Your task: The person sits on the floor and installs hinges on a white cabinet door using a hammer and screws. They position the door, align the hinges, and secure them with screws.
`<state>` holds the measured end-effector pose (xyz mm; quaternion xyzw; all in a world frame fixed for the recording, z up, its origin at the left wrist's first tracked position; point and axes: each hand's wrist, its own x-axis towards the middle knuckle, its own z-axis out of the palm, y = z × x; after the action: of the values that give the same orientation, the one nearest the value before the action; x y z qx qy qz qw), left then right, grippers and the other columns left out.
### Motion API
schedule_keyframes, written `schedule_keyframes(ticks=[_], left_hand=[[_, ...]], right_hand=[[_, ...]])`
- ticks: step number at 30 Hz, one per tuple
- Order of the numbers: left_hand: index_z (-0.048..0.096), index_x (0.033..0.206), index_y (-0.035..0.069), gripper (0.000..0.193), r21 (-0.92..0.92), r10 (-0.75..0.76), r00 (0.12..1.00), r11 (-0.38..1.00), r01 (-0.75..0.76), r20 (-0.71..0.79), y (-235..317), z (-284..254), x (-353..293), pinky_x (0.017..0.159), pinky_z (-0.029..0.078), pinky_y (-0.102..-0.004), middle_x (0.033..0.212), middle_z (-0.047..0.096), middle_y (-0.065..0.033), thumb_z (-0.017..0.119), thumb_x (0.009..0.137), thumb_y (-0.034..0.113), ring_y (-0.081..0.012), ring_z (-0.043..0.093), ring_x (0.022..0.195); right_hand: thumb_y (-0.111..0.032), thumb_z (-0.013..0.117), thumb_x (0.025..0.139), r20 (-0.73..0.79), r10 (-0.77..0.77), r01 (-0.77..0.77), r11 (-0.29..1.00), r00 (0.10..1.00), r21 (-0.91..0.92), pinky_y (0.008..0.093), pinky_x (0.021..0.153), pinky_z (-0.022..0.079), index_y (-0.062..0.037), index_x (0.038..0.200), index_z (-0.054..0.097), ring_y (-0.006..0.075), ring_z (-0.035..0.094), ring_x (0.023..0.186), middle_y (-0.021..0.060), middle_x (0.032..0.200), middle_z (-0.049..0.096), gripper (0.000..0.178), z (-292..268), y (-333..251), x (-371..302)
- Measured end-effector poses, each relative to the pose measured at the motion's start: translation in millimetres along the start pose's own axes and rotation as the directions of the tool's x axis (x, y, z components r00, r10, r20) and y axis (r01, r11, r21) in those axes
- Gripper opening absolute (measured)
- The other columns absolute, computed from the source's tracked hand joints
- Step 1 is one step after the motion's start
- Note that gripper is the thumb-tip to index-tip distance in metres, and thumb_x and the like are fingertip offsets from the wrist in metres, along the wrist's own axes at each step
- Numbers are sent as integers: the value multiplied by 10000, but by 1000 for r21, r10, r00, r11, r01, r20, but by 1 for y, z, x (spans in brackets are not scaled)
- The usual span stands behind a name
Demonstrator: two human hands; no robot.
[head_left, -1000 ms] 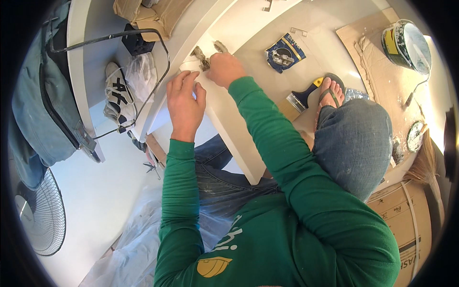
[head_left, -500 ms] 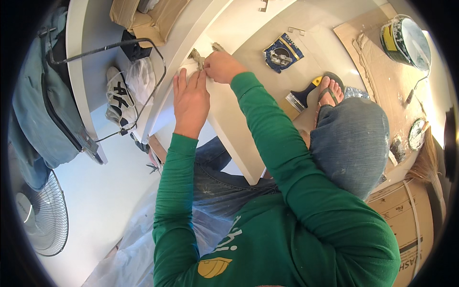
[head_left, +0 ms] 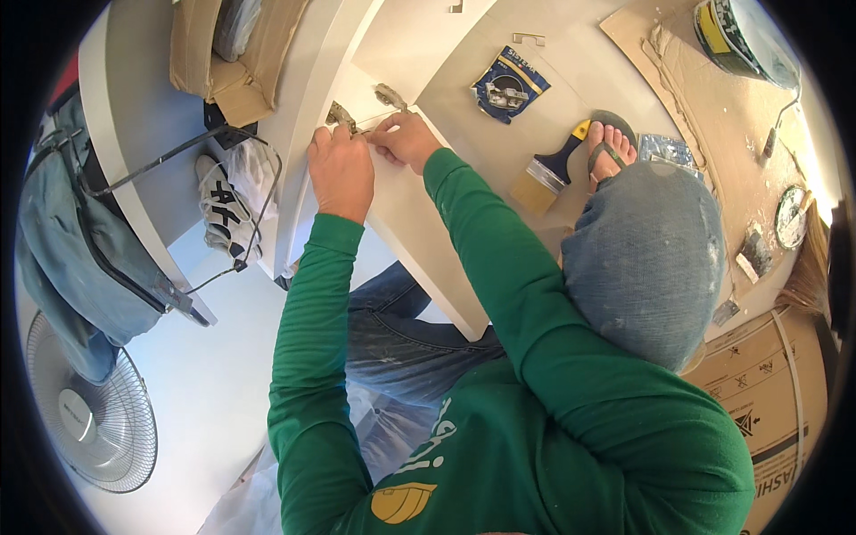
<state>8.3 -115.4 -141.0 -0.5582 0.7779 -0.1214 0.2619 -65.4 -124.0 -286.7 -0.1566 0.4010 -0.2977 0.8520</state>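
Two metal cabinet hinges sit near my hands at the corner of a white cabinet: one hinge point(head_left: 339, 117) just above my left hand, the other hinge point(head_left: 390, 96) above my right. My left hand point(head_left: 342, 176) is closed, its fingers curled at the lower hinge against the white board's edge. My right hand point(head_left: 407, 143) comes in from the right with thumb and fingers pinched close to the left fingertips. What the fingers hold is too small or hidden to name. A white panel point(head_left: 423, 250) runs from under my hands down between my legs.
Right of my hands lie a blue packet point(head_left: 508, 85) and a wide paintbrush point(head_left: 546, 174) beside my sandalled foot point(head_left: 609, 147). A paint bucket point(head_left: 749, 40) stands on cardboard. On the left are a wire frame point(head_left: 156, 165), a shoe point(head_left: 221, 203), a bag point(head_left: 85, 205) and a fan point(head_left: 89, 410).
My left fingers, stretched flat before, are now curled in. My right hand has moved slightly down, uncovering more of the hinges. The view has shifted a little.
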Motion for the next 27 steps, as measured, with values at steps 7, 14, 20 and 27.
schedule_keyframes(ticks=[7, 14, 20, 27], left_hand=[[767, 910, 49, 94, 22, 32, 997, 999, -33, 64, -4, -2, -2, 892, 493, -423, 1013, 688, -76, 683, 887, 86, -292, 593, 1063], [725, 1169, 13, 269, 44, 76, 996, 996, -79, 54, -6, -11, -16, 927, 468, -418, 1135, 681, -73, 653, 931, 115, -267, 582, 1135], [688, 1294, -15, 365, 50, 72, 994, 996, -77, 85, -6, -13, -22, 939, 466, -418, 1183, 666, -75, 612, 969, 134, -263, 572, 1176], [692, 1278, -29, 357, 5, 63, 997, 998, -63, 42, -6, -9, -26, 975, 481, -414, 1205, 665, -93, 603, 972, 130, -278, 567, 1227]], right_hand=[[-271, 881, 882, -82, -120, 100, 972, 989, -215, 345, 716, 574, -42, 1187, 785, 192, 710, 806, 120, 946, 763, 393, 3, 11, 3], [-214, 829, 916, -162, -168, 140, 975, 972, -172, 335, 725, 569, -28, 1148, 802, 174, 701, 802, 102, 926, 768, 299, 11, 16, 5], [-205, 814, 889, -143, -85, 82, 996, 986, -24, 353, 829, 595, -3, 1042, 827, 209, 749, 860, 142, 951, 805, 254, 9, 21, 8], [-168, 797, 940, -95, -119, 129, 986, 988, 105, 283, 618, 496, 24, 1046, 777, 106, 602, 705, 34, 843, 703, 221, 9, 20, 7]])
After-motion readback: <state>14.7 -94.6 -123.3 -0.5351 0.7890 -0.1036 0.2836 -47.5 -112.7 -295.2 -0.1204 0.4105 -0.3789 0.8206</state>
